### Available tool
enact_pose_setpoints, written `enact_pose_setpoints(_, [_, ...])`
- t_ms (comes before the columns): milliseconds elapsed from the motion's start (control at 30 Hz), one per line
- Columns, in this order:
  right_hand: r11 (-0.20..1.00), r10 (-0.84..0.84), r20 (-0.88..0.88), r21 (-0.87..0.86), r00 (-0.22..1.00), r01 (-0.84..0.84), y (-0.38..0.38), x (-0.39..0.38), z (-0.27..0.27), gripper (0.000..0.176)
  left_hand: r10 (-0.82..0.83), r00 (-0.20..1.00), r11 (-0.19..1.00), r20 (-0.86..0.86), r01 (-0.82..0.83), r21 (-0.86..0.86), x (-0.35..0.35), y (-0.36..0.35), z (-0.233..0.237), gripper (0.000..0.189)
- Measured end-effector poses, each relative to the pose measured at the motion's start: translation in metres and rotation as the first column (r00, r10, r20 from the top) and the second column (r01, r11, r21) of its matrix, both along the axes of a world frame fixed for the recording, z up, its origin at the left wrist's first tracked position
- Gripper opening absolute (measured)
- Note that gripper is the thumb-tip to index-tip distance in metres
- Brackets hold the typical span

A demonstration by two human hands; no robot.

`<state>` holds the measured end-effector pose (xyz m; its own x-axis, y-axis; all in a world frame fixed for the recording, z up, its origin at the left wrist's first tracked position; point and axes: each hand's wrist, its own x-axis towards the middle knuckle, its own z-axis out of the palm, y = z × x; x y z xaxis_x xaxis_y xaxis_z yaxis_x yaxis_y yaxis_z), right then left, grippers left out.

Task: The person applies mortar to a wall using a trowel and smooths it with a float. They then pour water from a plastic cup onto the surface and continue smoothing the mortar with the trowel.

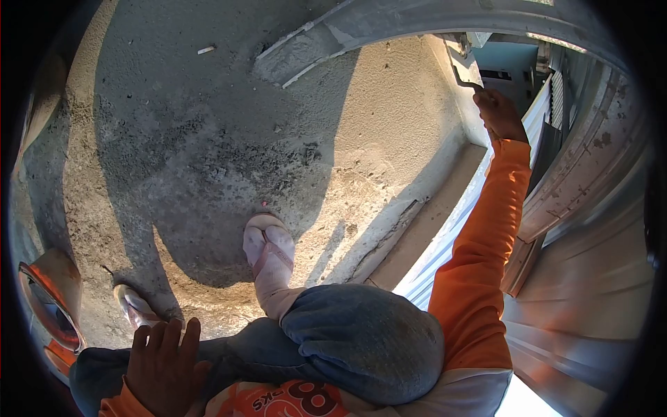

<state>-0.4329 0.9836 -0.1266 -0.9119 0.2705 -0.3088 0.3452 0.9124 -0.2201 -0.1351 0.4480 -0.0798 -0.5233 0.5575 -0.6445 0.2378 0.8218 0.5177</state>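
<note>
My right hand (pixel 501 115) reaches far out at the upper right, its fingers wrapped round the handle of a trowel (pixel 461 80). The trowel's dark cranked neck points away from me toward the pale wall edge (pixel 467 115). Its blade is hard to make out against the wall and cannot be told clearly. My left hand (pixel 167 361) lies palm down on my jeans (pixel 243 347) at the lower left, fingers apart, with nothing in it.
Rough cement floor (pixel 187 160) spreads before my sandalled foot (pixel 269 243). A long grey metal channel (pixel 389 28) curves across the top. An orange-rimmed container (pixel 55 299) stands at the left. Corrugated metal sheeting (pixel 590 292) flanks my right, beside a drop past the wall edge.
</note>
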Motion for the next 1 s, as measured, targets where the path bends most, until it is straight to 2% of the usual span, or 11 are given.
enact_pose_setpoints(200, [0.981,-0.144,-0.193,-0.154,0.971,0.115,0.045,-0.018,-0.044,0.033,-0.001,1.000,1.000,-0.006,0.001,-0.011,0.003,-0.001,0.002,0.064])
enact_pose_setpoints(267, [0.995,-0.080,-0.191,0.045,0.978,0.091,0.048,-0.030,-0.058,0.032,0.001,1.000,1.000,-0.007,-0.001,-0.009,0.003,-0.002,0.002,0.064])
enact_pose_setpoints(400, [0.992,0.003,-0.175,0.122,0.985,0.019,0.011,-0.019,-0.045,0.031,0.010,1.000,1.000,-0.005,-0.010,-0.011,0.004,-0.002,0.003,0.063])
enact_pose_setpoints(500, [0.986,-0.049,-0.100,-0.165,0.994,0.032,-0.014,0.017,-0.029,0.039,0.003,1.000,1.000,0.007,-0.002,-0.019,0.003,-0.002,0.005,0.063])
enact_pose_setpoints(567, [0.994,0.108,-0.198,0.033,0.974,-0.103,-0.012,0.031,-0.039,0.041,0.006,1.000,1.000,0.010,-0.005,-0.017,0.004,-0.003,0.003,0.063])
enact_pose_setpoints(600, [0.995,0.101,-0.193,0.033,0.976,-0.097,-0.002,0.031,-0.051,0.041,0.002,1.000,1.000,0.011,-0.002,-0.010,0.004,-0.003,0.002,0.063])
enact_pose_setpoints(667, [0.957,0.168,-0.319,0.279,0.933,-0.078,0.029,0.021,-0.078,0.044,-0.013,1.000,1.000,0.019,0.013,-0.017,0.003,-0.004,-0.002,0.063])
enact_pose_setpoints(767, [0.901,0.253,-0.387,0.429,0.887,-0.070,0.051,0.007,-0.100,0.046,-0.011,1.000,1.000,-0.003,0.011,-0.027,0.005,-0.006,-0.007,0.064])
enact_pose_setpoints(900, [0.887,0.257,-0.465,0.462,0.847,-0.016,0.070,-0.009,-0.131,0.043,-0.003,1.000,0.999,-0.026,0.002,-0.033,0.006,-0.003,-0.007,0.066])
enact_pose_setpoints(933, [0.887,0.264,-0.461,0.461,0.847,-0.025,0.077,-0.012,-0.146,0.043,0.006,1.000,0.999,-0.022,-0.007,-0.034,0.005,-0.001,-0.006,0.066])
enact_pose_setpoints(1000, [0.974,0.208,-0.575,0.197,0.791,-0.113,0.077,-0.017,-0.167,0.040,0.022,1.000,0.999,0.020,-0.021,-0.048,0.004,0.002,-0.005,0.064])
